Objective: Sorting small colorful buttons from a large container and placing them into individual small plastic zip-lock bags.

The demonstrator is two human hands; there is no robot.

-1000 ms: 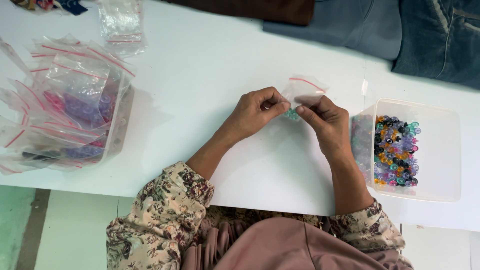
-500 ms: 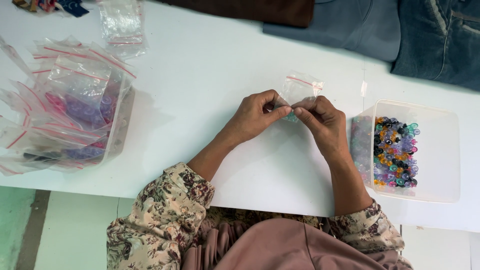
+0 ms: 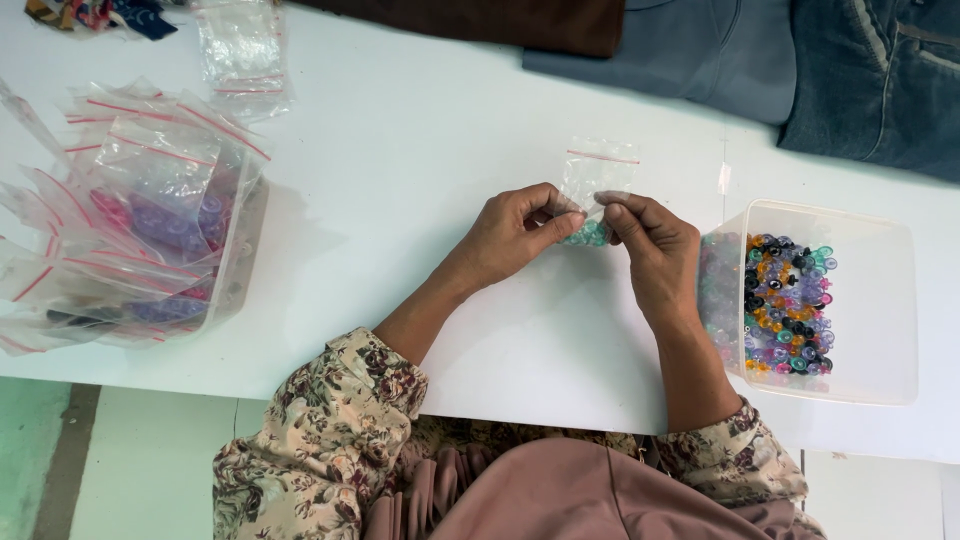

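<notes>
Left hand: fingers pinched on small clear bag.
Right hand: pinched on same bag.
Bag contents: greenish beads.
Container: coloured beads held, right of hands.

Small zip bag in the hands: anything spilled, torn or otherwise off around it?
Nothing stands out. The small zip bag is pinched between the left hand and right hand, with a few greenish beads inside. No loose beads show on the white table. The bead tub sits upright; the tub of filled bags is heaped full.
</notes>
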